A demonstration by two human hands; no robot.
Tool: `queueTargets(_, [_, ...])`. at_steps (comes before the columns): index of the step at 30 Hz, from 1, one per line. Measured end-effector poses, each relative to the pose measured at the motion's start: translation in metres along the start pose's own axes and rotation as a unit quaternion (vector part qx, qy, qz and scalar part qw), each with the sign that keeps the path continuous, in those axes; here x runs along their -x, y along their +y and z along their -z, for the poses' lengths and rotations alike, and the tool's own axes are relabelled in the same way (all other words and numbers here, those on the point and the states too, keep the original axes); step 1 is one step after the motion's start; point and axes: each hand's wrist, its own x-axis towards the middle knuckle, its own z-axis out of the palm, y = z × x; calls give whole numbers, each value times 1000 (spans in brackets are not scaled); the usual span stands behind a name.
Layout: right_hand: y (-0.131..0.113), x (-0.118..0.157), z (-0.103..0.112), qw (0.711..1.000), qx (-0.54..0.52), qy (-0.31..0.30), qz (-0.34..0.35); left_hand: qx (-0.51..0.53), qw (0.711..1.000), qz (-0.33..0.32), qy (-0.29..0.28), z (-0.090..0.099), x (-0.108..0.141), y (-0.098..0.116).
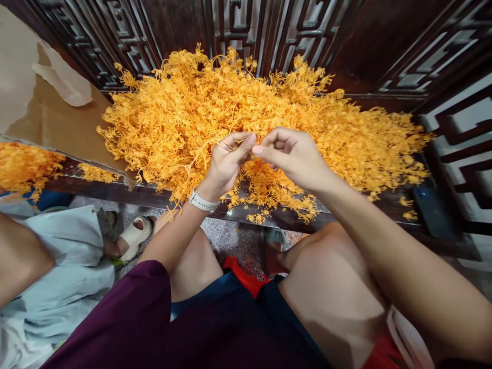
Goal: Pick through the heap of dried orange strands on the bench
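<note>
A big heap of orange branching sprigs, like parts of artificial flowers, lies in front of me. My left hand, with a pale watch band on its wrist, pinches the thin stem of one orange sprig that trails to the left over the heap. Close beside it, my right hand has thumb and forefinger drawn together in a pinch, nearly touching the left fingertips. What lies between the right fingertips is too small to make out. Both hands are above the near middle of the heap.
The heap rests on a dark wooden bench with a carved lattice back. A cardboard sheet stands at the left, with more orange sprigs beyond it. A dark phone-like slab is at the right. Another person in light trousers sits left.
</note>
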Motion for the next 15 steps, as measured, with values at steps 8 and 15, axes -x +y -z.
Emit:
queueTargets(8, [-1, -1, 7, 999, -26, -47, 10, 28, 996, 76, -27, 8, -3, 8])
queueTargets(15, [1, 2, 1, 992, -77, -98, -5, 45, 995, 84, -39, 7, 0, 6])
